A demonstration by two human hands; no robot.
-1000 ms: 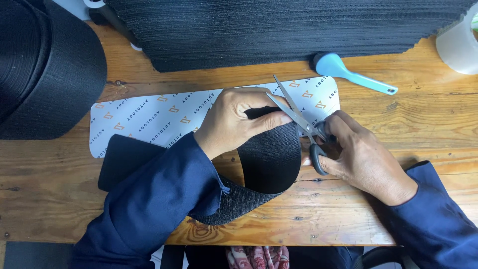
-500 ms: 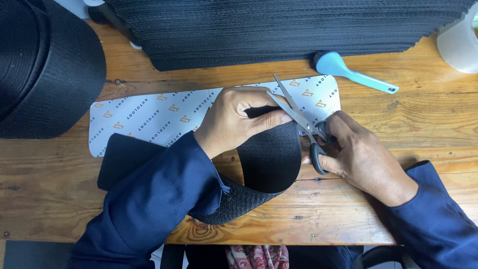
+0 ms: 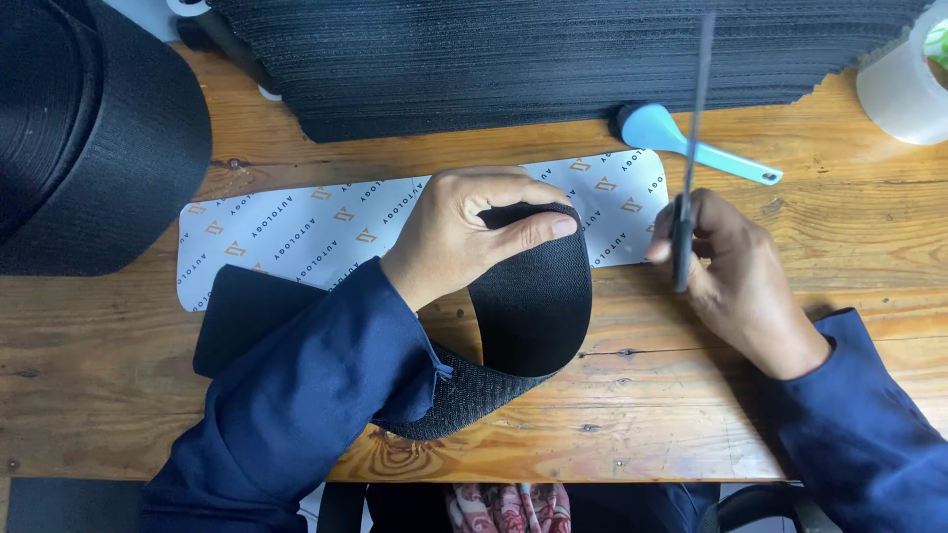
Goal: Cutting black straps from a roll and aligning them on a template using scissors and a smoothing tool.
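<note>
Left hand (image 3: 464, 237) pinching the curled end of a wide black webbing strip (image 3: 533, 296), thumb on the outer face and fingers (image 3: 513, 188) closed over the top edge, apparently to keep the loop upright and taut above the wooden table (image 3: 691, 395) and the white printed template (image 3: 296, 232). Right hand (image 3: 736, 271) just beside it, apart from the strip, fingers wrapped shut on scissors (image 3: 688, 158) held blades-up and seen edge-on, so open or closed blades impossible to tell. Nearby: blue-handled tool (image 3: 691, 143), stacked black material (image 3: 553, 59), tape roll (image 3: 904, 84).
</note>
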